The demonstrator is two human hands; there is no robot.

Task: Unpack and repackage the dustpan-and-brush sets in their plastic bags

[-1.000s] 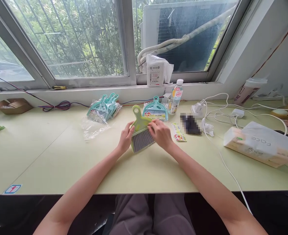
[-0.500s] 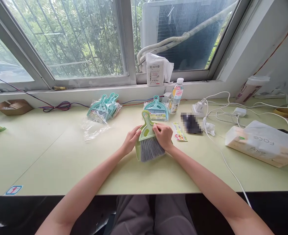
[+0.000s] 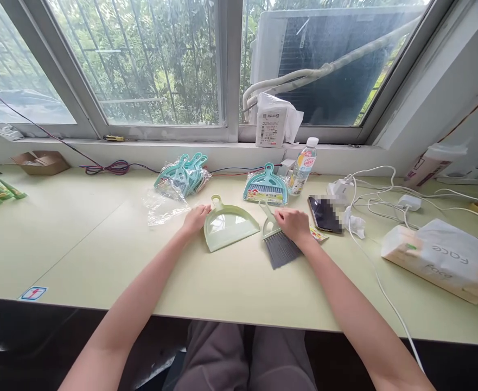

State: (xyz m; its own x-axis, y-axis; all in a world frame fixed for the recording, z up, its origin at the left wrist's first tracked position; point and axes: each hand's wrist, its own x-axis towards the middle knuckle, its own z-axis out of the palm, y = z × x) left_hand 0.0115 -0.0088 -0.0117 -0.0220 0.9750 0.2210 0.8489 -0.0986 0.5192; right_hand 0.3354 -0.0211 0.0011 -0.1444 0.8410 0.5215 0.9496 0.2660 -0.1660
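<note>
A pale green dustpan [image 3: 227, 225] sits just above or on the tabletop, its open side facing front right. My left hand [image 3: 196, 219] is closed on its left edge near the looped handle. To its right, a small hand brush [image 3: 280, 251] with grey bristles and a green head is in my right hand [image 3: 293, 224], fingers curled round it. Dustpan and brush are apart. Partly hidden behind my right wrist lies a colourful printed card [image 3: 319, 234].
A turquoise brush-and-dustpan set [image 3: 266, 187] in wrapping lies behind, with more wrapped sets [image 3: 184, 175] to the left. A bottle [image 3: 303, 167], a phone [image 3: 324, 213], white cables and a tissue pack [image 3: 438, 260] occupy the right. A cardboard tray [image 3: 41, 163] stands back left.
The brush has come off the dustpan. My right hand has carried it to the right, while my left hand has moved the dustpan left. The view has shifted slightly.
</note>
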